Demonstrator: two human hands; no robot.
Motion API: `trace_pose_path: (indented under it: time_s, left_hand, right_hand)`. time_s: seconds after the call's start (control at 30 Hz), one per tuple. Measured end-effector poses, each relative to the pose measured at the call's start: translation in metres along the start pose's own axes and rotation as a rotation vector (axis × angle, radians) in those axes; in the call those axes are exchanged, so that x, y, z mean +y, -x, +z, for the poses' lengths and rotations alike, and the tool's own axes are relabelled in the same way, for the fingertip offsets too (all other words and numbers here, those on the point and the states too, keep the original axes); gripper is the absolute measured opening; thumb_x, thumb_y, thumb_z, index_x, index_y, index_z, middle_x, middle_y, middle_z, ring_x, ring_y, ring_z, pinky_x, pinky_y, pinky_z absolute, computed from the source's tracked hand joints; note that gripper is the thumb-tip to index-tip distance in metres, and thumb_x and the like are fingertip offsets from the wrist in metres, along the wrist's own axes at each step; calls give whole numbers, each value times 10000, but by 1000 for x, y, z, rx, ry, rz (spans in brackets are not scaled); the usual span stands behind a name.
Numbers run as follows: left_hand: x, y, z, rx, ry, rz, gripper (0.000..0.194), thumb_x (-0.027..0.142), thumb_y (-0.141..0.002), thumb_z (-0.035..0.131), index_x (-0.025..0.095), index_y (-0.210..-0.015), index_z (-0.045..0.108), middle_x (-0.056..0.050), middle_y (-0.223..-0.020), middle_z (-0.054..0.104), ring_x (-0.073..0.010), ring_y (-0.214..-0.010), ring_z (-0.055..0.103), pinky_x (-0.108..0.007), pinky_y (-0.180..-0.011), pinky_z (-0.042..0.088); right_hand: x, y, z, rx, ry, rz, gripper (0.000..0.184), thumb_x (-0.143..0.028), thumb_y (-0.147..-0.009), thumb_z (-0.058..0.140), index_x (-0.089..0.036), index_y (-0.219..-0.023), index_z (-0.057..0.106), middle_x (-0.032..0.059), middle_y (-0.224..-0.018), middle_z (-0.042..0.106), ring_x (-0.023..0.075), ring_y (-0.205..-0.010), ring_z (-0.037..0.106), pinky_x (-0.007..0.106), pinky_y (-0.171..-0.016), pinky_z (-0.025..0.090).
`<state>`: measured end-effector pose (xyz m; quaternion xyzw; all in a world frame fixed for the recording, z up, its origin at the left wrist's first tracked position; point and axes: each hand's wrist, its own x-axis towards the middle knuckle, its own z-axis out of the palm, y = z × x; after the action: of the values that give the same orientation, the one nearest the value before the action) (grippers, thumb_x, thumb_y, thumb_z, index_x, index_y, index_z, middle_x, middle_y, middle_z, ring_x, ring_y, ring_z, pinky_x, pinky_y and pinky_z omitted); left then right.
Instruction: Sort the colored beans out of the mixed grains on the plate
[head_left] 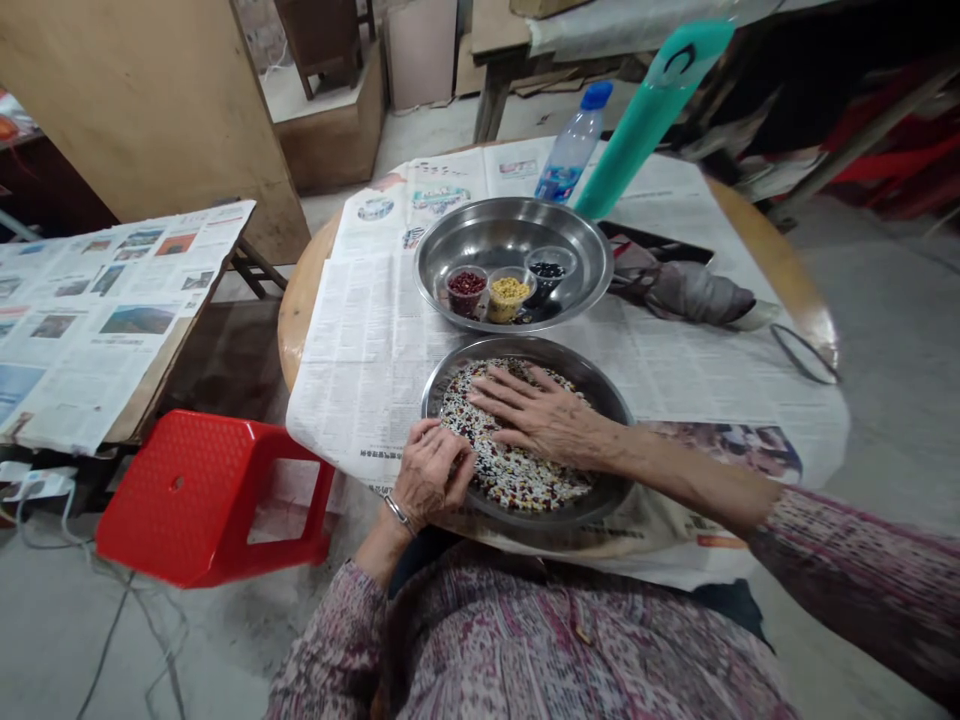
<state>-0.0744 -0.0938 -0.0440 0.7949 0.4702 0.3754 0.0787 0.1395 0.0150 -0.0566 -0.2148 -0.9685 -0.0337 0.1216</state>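
A round steel tray [600,385] full of mixed beans [517,475] lies on the newspaper in front of me. My right hand [536,410] rests flat on the beans, fingers stretched out to the left. My left hand [431,475] grips the tray's near left rim with its fingers curled, a bangle on the wrist. Behind it stands a second steel tray [514,225] holding three small cups: red beans [466,287], yellow beans [510,293] and black beans [548,271].
Newspaper [375,330] covers the round wooden table. A water bottle [571,148], a teal tube [649,110] and a folded grey umbrella [694,292] lie at the back right. A red plastic stool [187,495] stands to the left, beside another paper-covered table [97,300].
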Motion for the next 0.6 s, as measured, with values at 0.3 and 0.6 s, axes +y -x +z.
trace_pose_path:
  time_s: [0.3,0.6]
  left_hand:
    - [-1,1,2,4,-15,-7,83,168,-909,502,208,-836,503,14,-714,587,-146,-702,584,-383,-946,458]
    - [0,1,1,-2,-37,-11,88,176,-913,491,211,-832,499,11,-730,591,-150,-714,584,-389,-946,454]
  right_hand:
    - [2,31,-10,27,85,80,587,-420,-988,416,-236,-1531,291,109,-1496,472,303,-1391,397,550,-1118,277]
    - [-5,15,-3,4,-40,34,554,-452,-979,421,-235,-1488,378,89,-1506,463,300,-1422,357,580,-1116,284]
